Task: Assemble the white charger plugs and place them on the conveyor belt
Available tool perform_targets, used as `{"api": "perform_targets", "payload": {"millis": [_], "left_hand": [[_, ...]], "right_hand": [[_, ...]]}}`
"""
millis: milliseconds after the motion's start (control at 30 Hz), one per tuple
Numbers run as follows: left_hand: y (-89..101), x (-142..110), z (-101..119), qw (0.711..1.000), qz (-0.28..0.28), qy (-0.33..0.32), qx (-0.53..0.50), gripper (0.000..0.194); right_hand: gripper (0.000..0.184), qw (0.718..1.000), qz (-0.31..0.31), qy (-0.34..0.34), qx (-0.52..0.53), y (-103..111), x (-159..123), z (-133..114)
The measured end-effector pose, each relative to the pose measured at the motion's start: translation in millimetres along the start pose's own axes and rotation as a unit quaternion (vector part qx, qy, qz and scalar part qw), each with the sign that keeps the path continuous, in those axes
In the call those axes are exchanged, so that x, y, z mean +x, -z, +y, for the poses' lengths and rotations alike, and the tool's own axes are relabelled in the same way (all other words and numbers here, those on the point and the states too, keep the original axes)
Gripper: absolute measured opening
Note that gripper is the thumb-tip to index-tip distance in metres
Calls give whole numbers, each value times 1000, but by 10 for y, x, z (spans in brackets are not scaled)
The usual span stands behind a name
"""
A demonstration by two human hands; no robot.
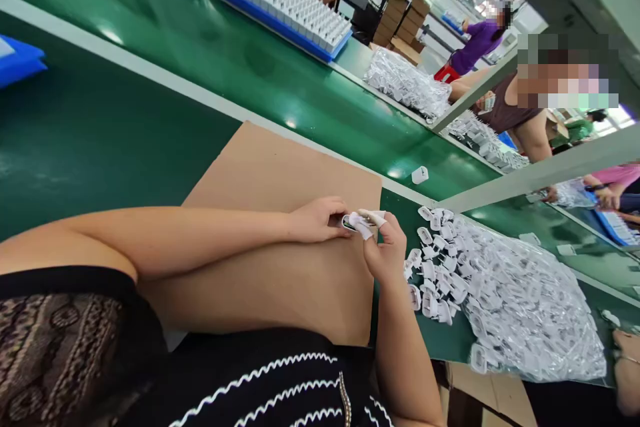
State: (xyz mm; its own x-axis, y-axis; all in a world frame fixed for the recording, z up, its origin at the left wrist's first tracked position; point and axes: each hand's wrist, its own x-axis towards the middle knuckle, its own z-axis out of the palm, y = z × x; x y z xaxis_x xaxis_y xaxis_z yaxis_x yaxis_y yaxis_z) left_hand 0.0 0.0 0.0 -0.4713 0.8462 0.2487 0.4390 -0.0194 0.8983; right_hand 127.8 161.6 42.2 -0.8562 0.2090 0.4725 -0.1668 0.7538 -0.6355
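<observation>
Over the right part of a brown cardboard sheet (pixel 280 173), my two hands meet at a small white charger housing (pixel 347 222), whose open end shows. My left hand (pixel 317 219) is closed around the housing, its fingertips partly hidden behind it. White finger cots cover some fingertips of my right hand (pixel 387 247). Those fingers pinch at a small white piece (pixel 356 219) right at the housing's opening; the fingers partly cover it, so its exact kind is unclear. Beside my right wrist lies a loose pile of white plug parts (pixel 435 273).
A clear plastic bag (pixel 537 310) of similar white parts lies right of the pile. One white charger piece (pixel 420 175) stands on the green conveyor belt (pixel 310 103). Beyond it is a blue tray (pixel 330 53) with rows of white parts. A slanted metal post (pixel 540 177) and co-workers are at right.
</observation>
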Motion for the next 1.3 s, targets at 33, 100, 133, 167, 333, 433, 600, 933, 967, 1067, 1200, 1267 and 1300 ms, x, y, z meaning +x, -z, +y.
{"api": "perform_targets", "payload": {"millis": [33, 100, 133, 167, 333, 433, 600, 933, 967, 1067, 1200, 1267, 1300], "left_hand": [[11, 6, -10, 1000, -1, -1, -4, 25], [26, 11, -19, 1000, 1, -6, -8, 24], [29, 10, -20, 1000, 2, -10, -9, 24], [30, 8, -19, 1000, 4, -14, -8, 24], [32, -1, -15, 1000, 7, -19, -16, 25], [42, 0, -15, 1000, 10, 3, -29, 28], [33, -25, 31, 999, 12, 28, -42, 30], [357, 608, -184, 987, 107, 105, 57, 45], [457, 765, -267, 981, 131, 115, 80, 46], [753, 1200, -521, 954, 191, 155, 172, 39], [949, 1533, -667, 924, 195, 219, 245, 32], [918, 1574, -623, 910, 215, 234, 266, 42], [876, 1573, -582, 895, 253, 231, 286, 53]], "right_hand": [[37, 999, -16, 22, -24, -7, -10, -8], [44, 996, -36, 48, -66, -18, -17, -22], [45, 994, -42, 55, -83, -21, -14, -32], [45, 992, -49, 59, -99, -23, -7, -45], [38, 980, -100, 35, -170, -3, 73, -147], [33, 972, -131, 7, -196, 9, 128, -180], [35, 982, -118, -41, -142, -37, 97, -154], [47, 963, 84, -193, -167, 380, 169, 545], [48, 942, 77, -235, -227, 453, 191, 640], [53, 887, -3, -339, -313, 549, 222, 830], [56, 882, -45, -340, -323, 500, 208, 902], [55, 896, -28, -316, -310, 488, 188, 911], [53, 904, -17, -305, -299, 489, 175, 911]]}}
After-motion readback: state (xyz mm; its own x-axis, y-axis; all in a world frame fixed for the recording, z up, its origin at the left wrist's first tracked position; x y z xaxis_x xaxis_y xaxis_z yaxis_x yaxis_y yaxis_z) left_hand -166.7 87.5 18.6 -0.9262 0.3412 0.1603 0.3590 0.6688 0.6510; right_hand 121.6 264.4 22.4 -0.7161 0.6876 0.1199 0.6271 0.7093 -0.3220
